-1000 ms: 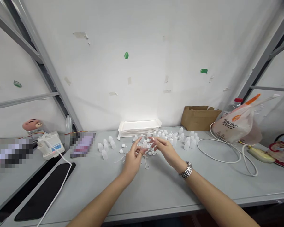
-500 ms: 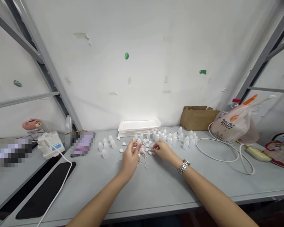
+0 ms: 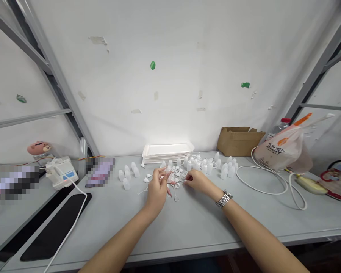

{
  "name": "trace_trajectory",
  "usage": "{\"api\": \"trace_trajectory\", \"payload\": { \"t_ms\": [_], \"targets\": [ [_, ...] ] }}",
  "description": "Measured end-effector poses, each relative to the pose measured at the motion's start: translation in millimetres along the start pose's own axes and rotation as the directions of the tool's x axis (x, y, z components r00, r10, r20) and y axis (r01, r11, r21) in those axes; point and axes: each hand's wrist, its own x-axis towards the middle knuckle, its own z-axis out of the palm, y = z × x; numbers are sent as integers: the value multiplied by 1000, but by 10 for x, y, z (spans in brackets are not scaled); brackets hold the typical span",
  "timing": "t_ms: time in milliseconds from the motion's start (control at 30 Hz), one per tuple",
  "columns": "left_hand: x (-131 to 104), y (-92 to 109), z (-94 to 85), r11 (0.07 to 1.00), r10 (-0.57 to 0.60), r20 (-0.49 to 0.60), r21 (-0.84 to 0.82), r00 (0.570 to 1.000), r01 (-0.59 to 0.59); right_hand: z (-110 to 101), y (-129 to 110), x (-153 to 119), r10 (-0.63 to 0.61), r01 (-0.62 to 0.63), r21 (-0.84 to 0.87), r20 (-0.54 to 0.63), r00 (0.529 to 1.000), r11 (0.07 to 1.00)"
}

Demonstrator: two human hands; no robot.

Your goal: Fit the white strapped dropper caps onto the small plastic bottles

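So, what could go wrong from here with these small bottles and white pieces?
Some small bottles stand just beyond the right hand, so a knuckle might tip one over. The loose white pieces overlap between the left hand and the right, so picking one up could drag others along.

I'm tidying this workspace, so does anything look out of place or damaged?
Mildly: the printed plastic bag at the table's right side looks like shopping, odd on a surface spread with small bottles. High on the wall, a ragged tape scrap looks left over. No spill shows.
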Motion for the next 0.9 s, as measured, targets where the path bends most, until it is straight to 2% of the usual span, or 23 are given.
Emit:
{"api": "trace_trajectory", "payload": {
  "t_ms": [100, 167, 233, 267, 367, 467, 533, 567, 600, 633, 667, 700, 733, 800, 867, 900],
  "targets": [
    [17, -43, 24, 999, -9, -28, -47, 1000, 8, 12, -36, -25, 6, -6, -40, -6, 1000, 999],
    [28, -108, 77, 993, -58, -33, -105, 998, 54, 93, -104, -48, 12, -17, -89, -52, 999, 996],
    [32, -191, 155, 983, -137, -54, -131, 989, 129, 221, -198, -58, -15, -22, -197, -183, 983, 980],
    [31, -232, 196, 984, -145, -70, -117, 987, 136, 290, -244, -55, -58, 2, -281, -189, 980, 960],
    [24, -327, 283, 999, -43, -103, 28, 994, 46, 437, -323, -20, -119, 49, -410, -148, 982, 911],
    [36, -334, 254, 982, 46, -125, 187, 991, -22, 442, -252, 14, -132, 57, -394, -168, 977, 917],
    [59, -285, 166, 959, 67, -85, 282, 994, -41, 388, -152, 22, -123, 49, -323, -210, 970, 945],
    [73, -249, 109, 942, 91, -26, 325, 996, -78, 353, -102, 24, -108, 41, -272, -238, 965, 961],
    [87, -209, 50, 926, 113, 80, 352, 990, -134, 317, -61, 26, -91, 36, -212, -258, 962, 977],
    [98, -170, -8, 913, 125, 230, 353, 965, -203, 284, -32, 30, -67, 27, -147, -276, 959, 989],
    [106, -137, -59, 894, 151, 389, 337, 909, -294, 254, -16, 36, -38, 16, -80, -287, 957, 997],
    [108, -111, -100, 861, 180, 535, 319, 825, -395, 229, -13, 44, -6, 1, -17, -290, 957, 1000],
    [104, -95, -128, 820, 197, 632, 312, 749, -480, 208, -21, 51, 27, -15, 42, -289, 957, 999],
    [82, -96, -143, 739, 198, 735, 322, 648, -591, 179, -56, 64, 80, -43, 138, -272, 959, 989],
    [51, -129, -118, 664, 205, 774, 340, 599, -666, 160, -95, 67, 109, -54, 217, -249, 962, 975],
    [38, -153, -98, 634, 214, 778, 348, 590, -690, 152, -111, 66, 119, -56, 261, -233, 965, 964]
  ]
}}
